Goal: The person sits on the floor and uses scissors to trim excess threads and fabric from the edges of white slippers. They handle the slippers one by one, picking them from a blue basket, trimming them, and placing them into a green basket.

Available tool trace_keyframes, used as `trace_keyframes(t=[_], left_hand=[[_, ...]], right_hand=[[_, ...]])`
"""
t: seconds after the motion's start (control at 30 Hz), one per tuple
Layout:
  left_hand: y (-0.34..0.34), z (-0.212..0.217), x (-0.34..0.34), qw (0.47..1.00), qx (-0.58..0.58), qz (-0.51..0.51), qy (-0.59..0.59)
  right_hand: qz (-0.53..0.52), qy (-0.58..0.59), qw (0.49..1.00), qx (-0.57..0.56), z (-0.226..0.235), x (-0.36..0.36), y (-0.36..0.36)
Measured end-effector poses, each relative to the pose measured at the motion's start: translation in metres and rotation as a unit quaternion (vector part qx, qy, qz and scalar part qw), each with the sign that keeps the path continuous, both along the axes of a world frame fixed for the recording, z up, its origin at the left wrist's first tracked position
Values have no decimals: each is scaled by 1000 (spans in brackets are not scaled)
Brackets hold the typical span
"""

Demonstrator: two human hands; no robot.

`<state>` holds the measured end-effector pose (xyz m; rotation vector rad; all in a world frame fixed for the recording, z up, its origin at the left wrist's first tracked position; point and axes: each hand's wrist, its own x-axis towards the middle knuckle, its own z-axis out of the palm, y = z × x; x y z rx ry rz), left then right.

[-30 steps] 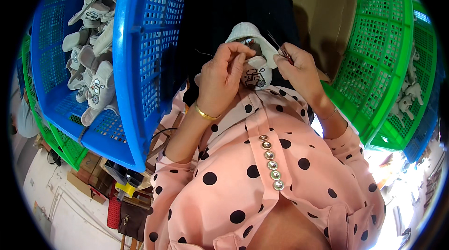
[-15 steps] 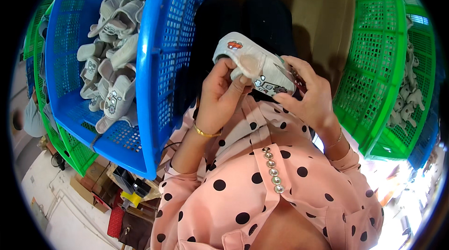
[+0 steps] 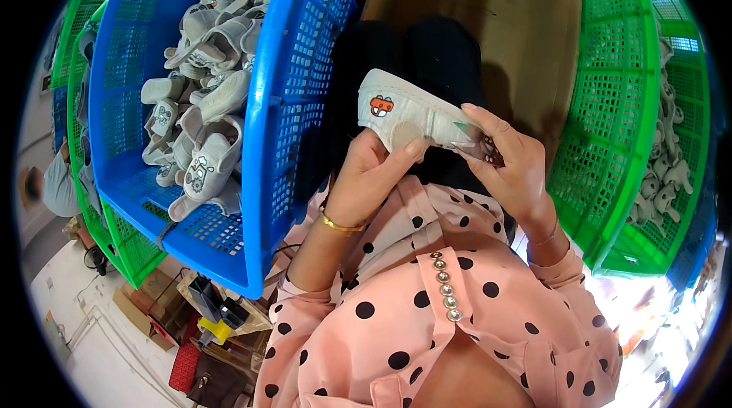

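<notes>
A blue crate [image 3: 290,95] of pale baby shoes [image 3: 202,118] is sitting at the person's left, a green crate [image 3: 618,126] at the right, a cardboard box [image 3: 488,11] lying between them. Both hands are gripping a small white shoe [image 3: 404,112] above the lap: the left hand [image 3: 371,175] is pinching its toe end, the right hand [image 3: 511,160] its heel end.

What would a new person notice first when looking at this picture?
In the middle, the left hand and the right hand hold up a small white baby shoe with an orange patch on its toe. To the left, a big blue basket is full of similar pale shoes. On the right stands a green basket, and a brown cardboard box lies behind the hands.
</notes>
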<state>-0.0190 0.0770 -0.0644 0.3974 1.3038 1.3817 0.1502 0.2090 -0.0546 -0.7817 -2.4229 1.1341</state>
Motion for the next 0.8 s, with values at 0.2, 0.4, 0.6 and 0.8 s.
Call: trace_keyframes(t=[0.2,0.4,0.6,0.8], left_hand=[[0,4,-12,1000,5,0,-21],[11,5,-18,989,-21,43,-140],[14,9,-13,993,-7,-37,-110],[6,6,-8,989,101,-112,1]], right_hand=[[-16,26,992,-119,4,-7,7],[16,86,989,-120,11,-23,20],[-91,38,966,-239,4,-34,39],[-145,50,929,-336,-4,-39,49]])
